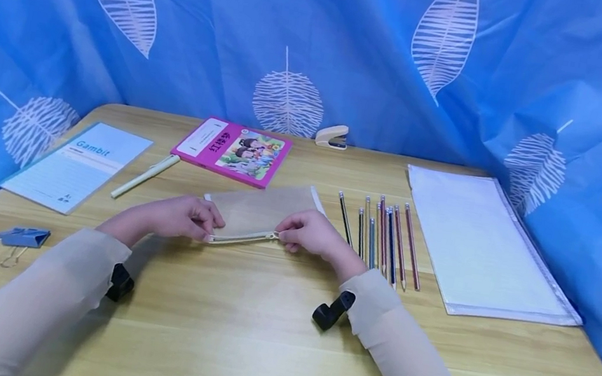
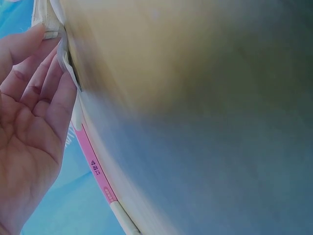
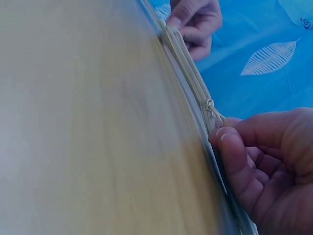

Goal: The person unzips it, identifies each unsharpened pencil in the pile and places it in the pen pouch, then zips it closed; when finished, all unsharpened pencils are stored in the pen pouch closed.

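Note:
A beige translucent zip pouch [image 1: 266,207] lies at the middle of the table, its zipper edge towards me. My left hand [image 1: 181,217] pinches the left end of that edge between thumb and fingers, as the left wrist view also shows. At the right, my right hand [image 1: 310,234] pinches the zipper by its slider. In the right wrist view the zipper [image 3: 188,68] runs between both hands, and the slider [image 3: 209,104] sits just beside the right fingertips. Part of the pouch's right side is hidden behind the right hand.
Several pencils [image 1: 389,239] lie right of the pouch, with a white document bag [image 1: 483,246] beyond. Behind are a pink book [image 1: 233,151] and a stapler [image 1: 332,136]. Leftward lie a pale green pen [image 1: 145,177], a notebook [image 1: 78,166] and a blue binder clip [image 1: 25,237].

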The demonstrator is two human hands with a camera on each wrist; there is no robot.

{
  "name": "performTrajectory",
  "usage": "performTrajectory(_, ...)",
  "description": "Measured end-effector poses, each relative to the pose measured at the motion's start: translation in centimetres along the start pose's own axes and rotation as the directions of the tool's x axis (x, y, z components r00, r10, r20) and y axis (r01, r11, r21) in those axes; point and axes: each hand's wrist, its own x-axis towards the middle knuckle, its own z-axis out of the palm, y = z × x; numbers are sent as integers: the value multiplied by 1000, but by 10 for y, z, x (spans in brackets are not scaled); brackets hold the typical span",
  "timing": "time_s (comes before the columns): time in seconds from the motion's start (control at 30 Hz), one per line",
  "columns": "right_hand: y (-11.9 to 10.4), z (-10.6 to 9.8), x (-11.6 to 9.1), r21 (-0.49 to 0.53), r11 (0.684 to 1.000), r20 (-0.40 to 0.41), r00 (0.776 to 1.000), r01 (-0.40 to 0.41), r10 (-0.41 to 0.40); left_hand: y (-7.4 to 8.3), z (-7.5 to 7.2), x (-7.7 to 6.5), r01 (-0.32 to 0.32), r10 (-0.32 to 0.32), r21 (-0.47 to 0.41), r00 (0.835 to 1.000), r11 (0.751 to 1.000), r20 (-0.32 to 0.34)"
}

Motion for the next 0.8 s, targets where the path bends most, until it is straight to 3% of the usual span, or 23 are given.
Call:
performTrajectory(0.43, 7, -16, -5, 38, 999, -34, 999, -14, 15, -3, 0, 1, -14, 14, 9, 1000, 1000, -6)
performTrajectory(0.8, 12, -25, -12, 2, 1000, -55, 998, -1, 1, -3, 1, 1, -20, 20, 22, 1000, 1000, -10)
